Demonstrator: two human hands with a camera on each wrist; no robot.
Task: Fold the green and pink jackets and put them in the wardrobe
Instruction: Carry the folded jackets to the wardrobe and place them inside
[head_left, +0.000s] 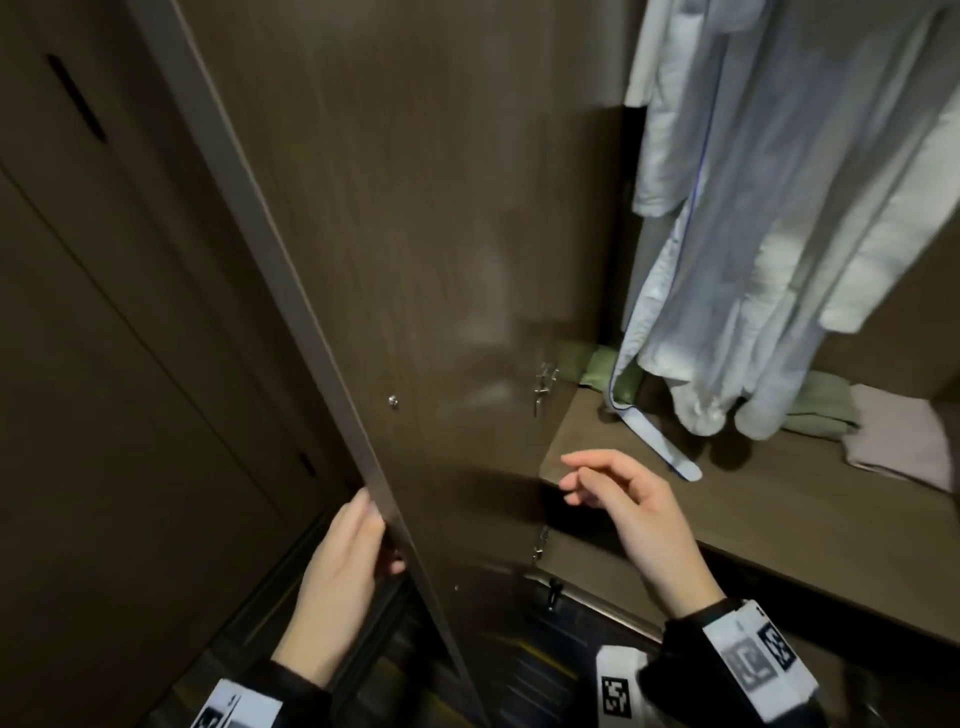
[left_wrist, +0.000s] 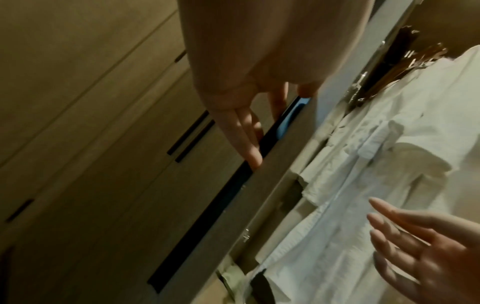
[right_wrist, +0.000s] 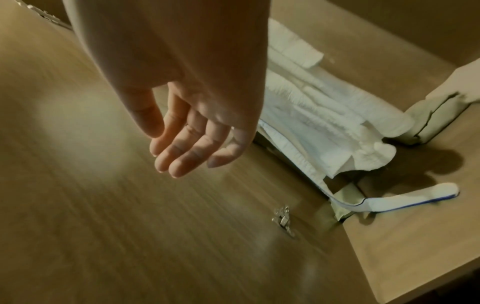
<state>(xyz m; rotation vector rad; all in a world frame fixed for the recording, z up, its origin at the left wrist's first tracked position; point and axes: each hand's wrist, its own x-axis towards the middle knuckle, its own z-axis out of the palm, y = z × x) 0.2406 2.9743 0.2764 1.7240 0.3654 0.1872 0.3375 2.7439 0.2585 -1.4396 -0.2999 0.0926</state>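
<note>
here, at lower left of the head view, the left hand (head_left: 340, 577) grips the edge of the wardrobe door (head_left: 415, 249); the left wrist view alone shows its fingers (left_wrist: 244, 142) in the handle slot. centre, the right hand (head_left: 631, 512) hangs loose, holding nothing. far right, one green jacket (head_left: 823, 410) and one pink jacket (head_left: 896, 439) lie folded on the shelf (head_left: 753, 499).

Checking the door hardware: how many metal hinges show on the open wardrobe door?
2: an upper hinge level with the shelf, a lower hinge beneath it. More may sit above, out of view.
</note>
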